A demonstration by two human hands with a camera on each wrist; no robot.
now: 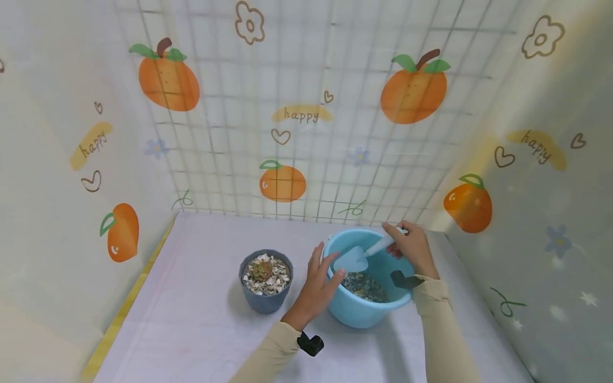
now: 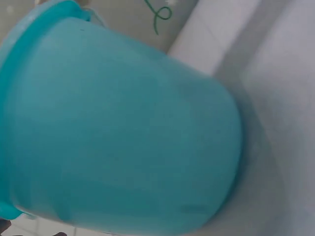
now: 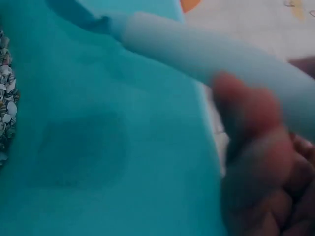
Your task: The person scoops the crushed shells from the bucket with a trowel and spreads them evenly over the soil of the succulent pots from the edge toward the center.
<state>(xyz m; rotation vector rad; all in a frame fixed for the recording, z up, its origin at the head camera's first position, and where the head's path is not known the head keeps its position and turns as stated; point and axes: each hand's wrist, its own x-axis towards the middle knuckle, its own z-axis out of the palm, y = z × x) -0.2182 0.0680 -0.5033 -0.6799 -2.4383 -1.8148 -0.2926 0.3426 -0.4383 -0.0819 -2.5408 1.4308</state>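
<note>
In the head view a light blue bucket [image 1: 356,314] stands on the table with grey gravel [image 1: 366,287] in its bottom. My right hand [image 1: 413,247] holds a pale blue trowel [image 1: 351,260] by its handle over the bucket's right rim. The blade points left, inside the bucket above the gravel. The right wrist view shows curled fingers [image 3: 261,113] around the thick trowel handle [image 3: 197,49]. With fingers extended, my left hand [image 1: 313,290] rests at the bucket's left rim. The bucket's outer wall [image 2: 123,132] fills most of the left wrist view.
Left of the bucket, beside my left hand, stands a dark grey-blue pot [image 1: 265,304] with a small succulent [image 1: 262,270] among pale stones. The table has a whitish cover [image 1: 201,298]. Printed cloth walls [image 1: 306,138] enclose it at the back and sides.
</note>
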